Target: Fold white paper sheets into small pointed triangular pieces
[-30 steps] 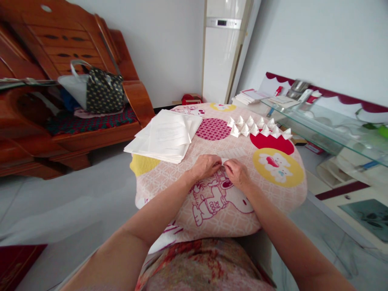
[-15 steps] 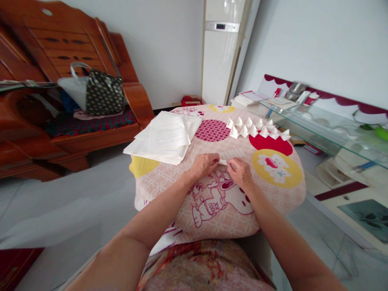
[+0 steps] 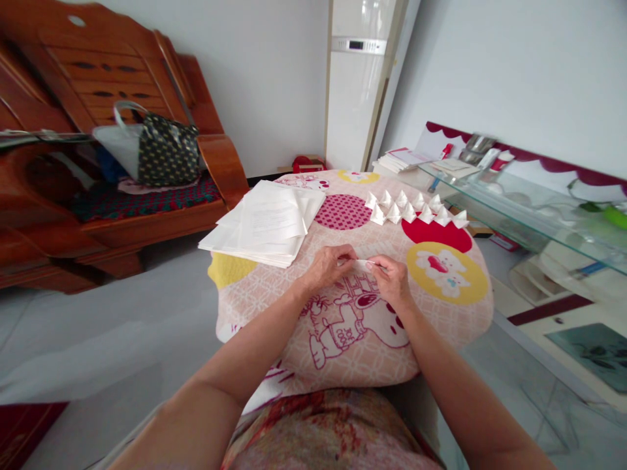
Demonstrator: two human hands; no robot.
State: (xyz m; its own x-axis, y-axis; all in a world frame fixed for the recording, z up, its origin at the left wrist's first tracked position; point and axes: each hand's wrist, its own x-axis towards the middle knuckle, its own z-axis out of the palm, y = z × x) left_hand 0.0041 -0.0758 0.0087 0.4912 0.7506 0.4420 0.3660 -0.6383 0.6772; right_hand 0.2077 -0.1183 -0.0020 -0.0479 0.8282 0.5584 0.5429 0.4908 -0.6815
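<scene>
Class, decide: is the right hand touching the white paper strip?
Touching: the head view shows the right hand pinching one end of the white paper strip.

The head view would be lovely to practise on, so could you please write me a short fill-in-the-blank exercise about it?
1. The left hand and right hand hold a small white strip of ____.
2. The folded white pieces are set out in ____ rows.
3. In the picture, the stack of sheets lies to the ____ of those pieces.
4. The red heart on the tablecloth sits within a ____ circle.

Missing words: paper; two; left; yellow.
</scene>
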